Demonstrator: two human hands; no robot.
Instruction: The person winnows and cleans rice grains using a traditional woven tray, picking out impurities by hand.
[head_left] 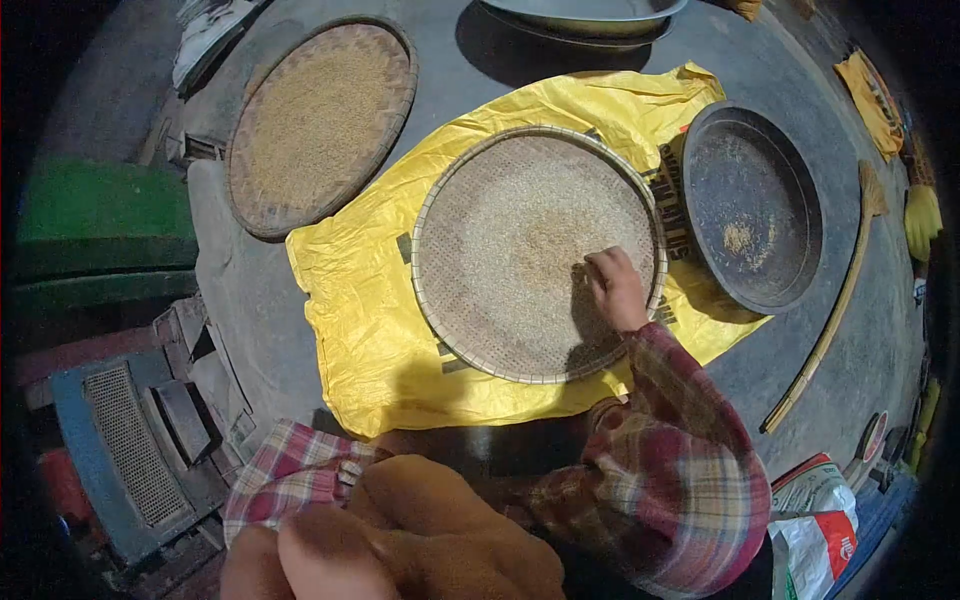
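A round woven tray (470,335) holds a spread of pale grains, with a browner patch near its middle. It lies on a yellow sack (350,330). My right hand (615,288) is over the right part of the tray, its fingers bent and pressed together at the edge of the brown patch; what they pinch, if anything, is too small to make out. My left hand is not visible; the plaid left sleeve (290,480) shows at the lower left. Right of the tray, a dark round pan (735,180) holds a small heap of brown husks or grains.
Another woven tray (320,120) full of golden grain lies at the upper left. A metal basin (585,10) is at the top. A long-handled brush (820,340) lies on the right. Green and blue machinery (110,230) stands on the left, and a printed bag (815,530) lies lower right.
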